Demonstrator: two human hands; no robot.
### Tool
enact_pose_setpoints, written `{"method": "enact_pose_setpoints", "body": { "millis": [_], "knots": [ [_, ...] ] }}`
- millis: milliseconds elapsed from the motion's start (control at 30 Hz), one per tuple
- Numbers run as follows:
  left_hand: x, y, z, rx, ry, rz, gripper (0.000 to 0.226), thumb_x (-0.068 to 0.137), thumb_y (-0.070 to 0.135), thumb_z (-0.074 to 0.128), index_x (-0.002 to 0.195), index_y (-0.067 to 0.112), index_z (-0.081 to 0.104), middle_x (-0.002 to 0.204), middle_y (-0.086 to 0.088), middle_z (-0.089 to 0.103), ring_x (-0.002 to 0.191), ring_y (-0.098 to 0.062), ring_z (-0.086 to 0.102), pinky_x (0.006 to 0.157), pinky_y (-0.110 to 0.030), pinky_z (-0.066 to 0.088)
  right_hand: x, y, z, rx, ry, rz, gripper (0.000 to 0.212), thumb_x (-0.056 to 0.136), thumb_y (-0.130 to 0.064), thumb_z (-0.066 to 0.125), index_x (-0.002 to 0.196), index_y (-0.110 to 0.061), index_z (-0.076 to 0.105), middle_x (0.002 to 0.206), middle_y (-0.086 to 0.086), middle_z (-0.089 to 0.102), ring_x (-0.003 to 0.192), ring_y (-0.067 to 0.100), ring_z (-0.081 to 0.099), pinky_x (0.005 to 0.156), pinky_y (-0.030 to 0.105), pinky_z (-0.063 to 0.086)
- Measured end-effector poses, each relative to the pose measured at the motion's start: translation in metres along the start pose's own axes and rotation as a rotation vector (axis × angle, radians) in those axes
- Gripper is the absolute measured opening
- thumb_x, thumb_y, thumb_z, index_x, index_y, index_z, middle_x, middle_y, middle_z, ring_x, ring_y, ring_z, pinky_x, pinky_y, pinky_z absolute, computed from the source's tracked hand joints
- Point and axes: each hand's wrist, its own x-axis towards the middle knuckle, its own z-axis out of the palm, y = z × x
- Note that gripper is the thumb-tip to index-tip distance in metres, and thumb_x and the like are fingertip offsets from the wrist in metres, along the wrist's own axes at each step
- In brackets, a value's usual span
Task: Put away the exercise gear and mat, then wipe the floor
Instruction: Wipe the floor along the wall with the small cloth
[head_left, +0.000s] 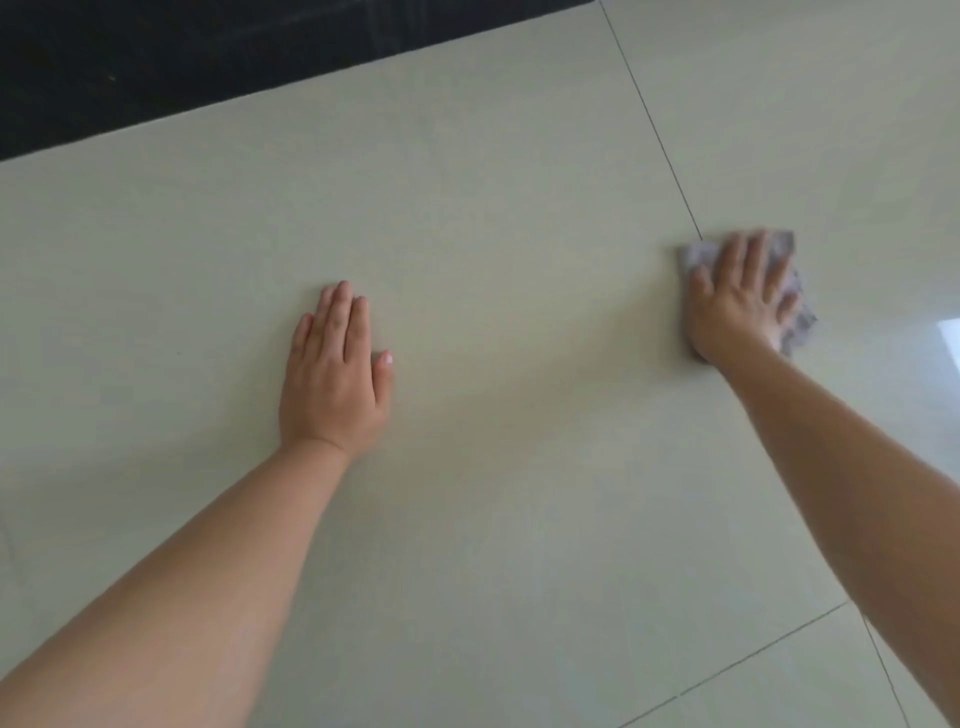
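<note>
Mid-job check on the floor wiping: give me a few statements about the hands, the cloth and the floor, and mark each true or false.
1. The right hand presses a grey cloth onto the floor. True.
2. The left hand holds a second cloth. False: it rests flat on the bare tile, fingers straight, with nothing under it.
3. The cloth lies near a grout line between tiles. True.
4. An exercise mat lies between the two hands. False: only bare pale tile shows there, and no mat or gear is in view.
5. A dark strip borders the pale tiles at the far left. True.
6. The right hand is lifted clear of the floor. False: it is down on the cloth.
</note>
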Motion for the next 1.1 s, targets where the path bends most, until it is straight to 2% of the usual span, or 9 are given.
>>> {"method": "enact_pose_setpoints", "body": {
  "millis": [167,300,367,467,633,733,833,967,1100],
  "knots": [
    [0.003,-0.001,-0.005,0.056,-0.018,0.033,0.055,0.08,0.022,0.036,0.115,-0.015,0.056,0.122,-0.035,0.057,0.113,-0.047,0.056,0.098,-0.04,0.024,-0.025,-0.113,0.026,-0.024,-0.039,-0.396,0.058,0.099,-0.042,0.021,0.151,-0.02,0.007,0.16,0.0,-0.002,0.147,0.029,-0.006,0.117,0.049,-0.002],
    [0.005,-0.001,-0.008,0.05,-0.067,0.027,0.056,0.079,0.022,0.036,0.114,-0.016,0.056,0.122,-0.035,0.057,0.113,-0.047,0.056,0.098,-0.041,0.024,-0.105,-0.057,0.059,-0.154,-0.032,-0.564,0.059,0.093,-0.047,0.024,0.134,-0.012,0.048,0.141,0.012,0.049,0.134,0.04,0.038,0.112,0.049,0.018],
    [0.006,-0.001,-0.01,0.053,-0.09,0.023,0.056,0.079,0.023,0.036,0.115,-0.016,0.055,0.123,-0.035,0.056,0.113,-0.046,0.056,0.098,-0.041,0.024,-0.116,-0.001,0.056,-0.185,-0.082,-0.457,0.07,0.092,-0.055,0.012,0.14,-0.012,0.038,0.15,0.008,0.033,0.142,0.032,0.019,0.114,0.042,0.005],
    [0.006,0.0,-0.011,0.059,-0.106,0.026,0.055,0.08,0.023,0.037,0.116,-0.015,0.055,0.123,-0.034,0.056,0.114,-0.044,0.056,0.097,-0.041,0.025,-0.091,0.046,0.03,-0.076,-0.075,-0.065,0.081,0.079,-0.056,0.002,0.15,-0.017,0.007,0.157,-0.003,-0.009,0.146,0.024,-0.012,0.118,0.044,-0.009],
    [0.006,-0.001,-0.01,0.075,-0.075,0.045,0.054,0.08,0.023,0.037,0.118,-0.012,0.05,0.124,-0.033,0.057,0.115,-0.042,0.056,0.098,-0.041,0.026,0.005,-0.03,-0.001,0.034,0.07,0.109,0.058,0.101,-0.038,0.018,0.151,-0.015,0.001,0.16,0.002,-0.009,0.146,0.029,-0.012,0.117,0.049,-0.006],
    [0.005,-0.004,-0.005,0.094,-0.056,0.073,0.051,0.081,0.024,0.037,0.12,-0.009,0.044,0.123,-0.033,0.057,0.114,-0.041,0.056,0.098,-0.041,0.026,0.042,-0.107,-0.008,0.031,0.045,-0.087,0.058,0.1,-0.041,0.017,0.151,-0.018,0.001,0.16,0.0,-0.009,0.146,0.029,-0.013,0.117,0.049,-0.006],
    [0.004,-0.005,-0.006,0.084,-0.025,0.084,0.051,0.082,0.025,0.037,0.12,-0.008,0.04,0.122,-0.035,0.057,0.121,-0.039,0.043,0.098,-0.042,0.026,0.007,-0.143,0.011,-0.08,-0.056,-0.505,0.059,0.099,-0.043,0.02,0.151,-0.019,0.006,0.16,0.001,-0.002,0.147,0.031,-0.007,0.117,0.049,-0.005],
    [0.006,0.001,-0.017,0.098,-0.141,0.047,0.053,0.08,0.021,0.038,0.117,-0.015,0.049,0.121,-0.036,0.057,0.113,-0.045,0.056,0.097,-0.041,0.025,-0.075,-0.048,0.048,-0.251,0.043,-0.826,0.057,0.097,-0.048,0.015,0.134,-0.015,0.044,0.139,0.01,0.053,0.133,0.039,0.039,0.112,0.051,0.019],
    [0.007,0.009,-0.026,0.114,-0.306,-0.018,0.057,0.081,0.021,0.037,0.117,-0.022,0.051,0.125,-0.041,0.05,0.115,-0.054,0.051,0.103,-0.046,0.028,-0.096,0.042,0.048,-0.317,-0.016,-0.721,0.059,0.097,-0.049,0.005,0.128,-0.013,0.04,0.13,0.015,0.06,0.127,0.036,0.03,0.115,0.042,-0.002]
  ]
}}
